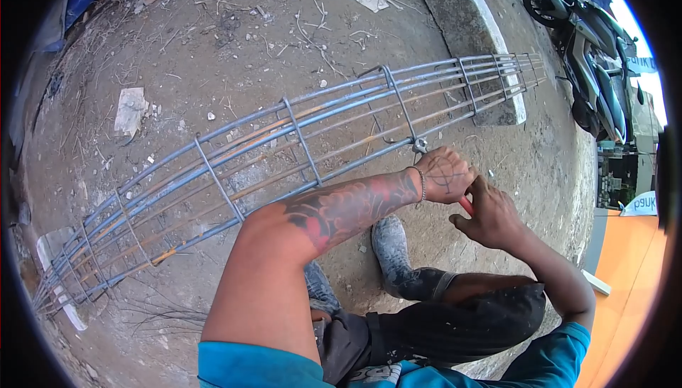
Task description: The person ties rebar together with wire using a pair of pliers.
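A pair of pincers [420, 145] has its metal jaws at the lower edge of a long rebar cage [298, 131], at the corner of one stirrup. My left hand [446, 175] is closed around the tool's handles. One red handle end [466, 205] sticks out below that hand. Beside it is my right hand [494, 214], thumb spread away from the fingers, with fingertips close to or touching my left hand. The handle end lies in the gap between thumb and fingers. Any tie wire in the jaws is too small to make out.
A concrete block [472, 33] supports the cage's far right end; a pale block [71, 310] is under the left end. Motorcycles [597, 61] stand at the right. Loose wires [167, 313], twigs and paper scraps [130, 111] litter the dirt ground. My boots [391, 249] are below the cage.
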`<move>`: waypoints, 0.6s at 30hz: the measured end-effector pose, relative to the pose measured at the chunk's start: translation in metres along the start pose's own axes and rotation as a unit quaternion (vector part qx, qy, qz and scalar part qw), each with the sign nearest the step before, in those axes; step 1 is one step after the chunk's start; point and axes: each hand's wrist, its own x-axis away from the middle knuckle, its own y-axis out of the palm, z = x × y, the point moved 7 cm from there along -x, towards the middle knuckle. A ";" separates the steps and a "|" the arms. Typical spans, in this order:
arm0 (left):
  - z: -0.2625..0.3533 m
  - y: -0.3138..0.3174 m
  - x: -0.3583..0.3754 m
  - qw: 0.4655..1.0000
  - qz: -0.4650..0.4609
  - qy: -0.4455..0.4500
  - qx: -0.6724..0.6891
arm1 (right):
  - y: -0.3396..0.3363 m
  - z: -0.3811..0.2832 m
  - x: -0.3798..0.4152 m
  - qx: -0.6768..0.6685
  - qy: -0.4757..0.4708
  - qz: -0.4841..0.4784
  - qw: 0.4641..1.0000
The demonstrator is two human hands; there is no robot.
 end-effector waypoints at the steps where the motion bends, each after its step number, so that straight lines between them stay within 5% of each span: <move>1: 0.002 0.002 0.004 0.997 0.064 0.036 -0.005 | 0.003 0.011 -0.004 -0.129 0.073 -0.154 0.977; 2: 0.007 -0.001 0.009 0.989 0.129 0.073 -0.010 | 0.015 0.015 0.003 -0.252 0.142 -0.299 0.909; 3: 0.008 -0.006 0.010 0.987 0.138 0.080 -0.010 | 0.047 0.033 0.019 -0.542 0.238 -0.317 0.741; 4: 0.008 -0.005 0.011 0.987 0.140 0.082 -0.008 | 0.049 0.016 0.025 -0.750 0.226 -0.327 0.528; 6: 0.011 -0.009 0.016 0.979 0.168 0.118 -0.014 | 0.070 0.015 0.025 -0.783 0.143 -0.345 0.497; 7: 0.009 -0.003 0.014 0.996 0.032 0.081 -0.011 | 0.072 0.004 0.027 -0.796 0.158 -0.365 0.457; 9: 0.014 -0.037 0.029 0.985 0.060 0.146 -0.073 | 0.071 0.004 0.027 -0.755 0.208 -0.353 0.512; 11: -0.013 -0.108 0.050 0.965 0.246 -0.019 -0.093 | 0.063 0.003 0.029 -0.734 0.225 -0.346 0.539; 13: -0.063 -0.136 0.064 0.876 0.310 -0.230 -0.288 | 0.044 0.005 0.022 -0.554 0.231 -0.329 0.729; 14: -0.096 -0.122 0.062 0.903 0.196 -0.321 -0.205 | 0.033 -0.005 0.020 -0.555 0.230 -0.326 0.730; 15: -0.123 -0.102 0.065 0.903 0.083 -0.407 -0.113 | 0.020 -0.004 0.016 -0.428 0.236 -0.312 0.815; 16: -0.131 -0.099 0.065 0.901 0.091 -0.409 -0.111 | 0.008 0.001 0.014 -0.288 0.239 -0.293 0.880; 17: -0.133 -0.097 0.063 0.909 0.115 -0.381 -0.122 | 0.010 0.013 0.007 -0.151 0.134 -0.201 0.959; 18: -0.130 -0.097 0.060 0.917 0.136 -0.350 -0.134 | 0.017 0.022 0.009 -0.151 0.137 -0.199 0.959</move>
